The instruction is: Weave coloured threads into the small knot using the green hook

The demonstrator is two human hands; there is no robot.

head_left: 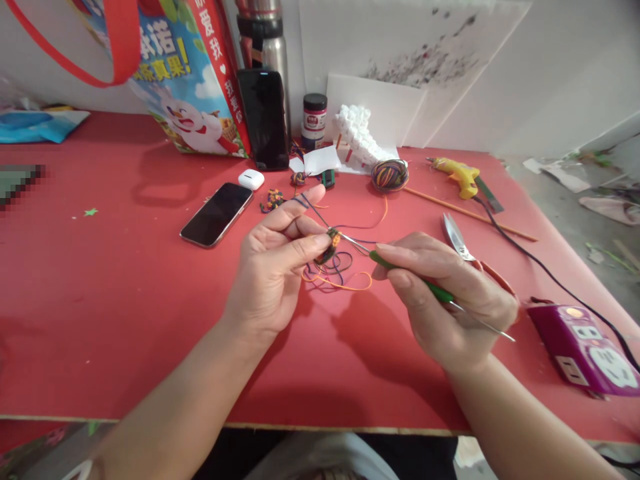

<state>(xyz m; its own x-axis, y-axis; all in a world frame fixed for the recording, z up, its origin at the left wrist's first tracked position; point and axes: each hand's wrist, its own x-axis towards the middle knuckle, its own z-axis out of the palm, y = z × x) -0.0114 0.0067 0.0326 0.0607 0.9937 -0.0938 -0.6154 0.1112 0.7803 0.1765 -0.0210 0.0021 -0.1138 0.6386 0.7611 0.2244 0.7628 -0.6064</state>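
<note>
Between the thumb and fingers of my left hand (280,260) is a small crocheted piece (330,245) in dark and orange yarn. A strand of yarn runs over my raised left index finger. My right hand (445,293) grips a crochet hook (437,290) by its green handle. The metal tip of the hook meets the top of the crocheted piece; whether it passes through a loop is too small to tell. Loose orange and purple yarn (357,288) curls on the table below the piece. A multicoloured ball of yarn (389,176) lies farther back.
On the red table (125,320) lie a phone (217,215), a white earbud case (251,179), scissors (457,240), a yellow glue gun (457,176) with its cord, and a purple case (583,347). A standing phone (264,120), a jar (314,121) and a gift bag (200,100) line the back.
</note>
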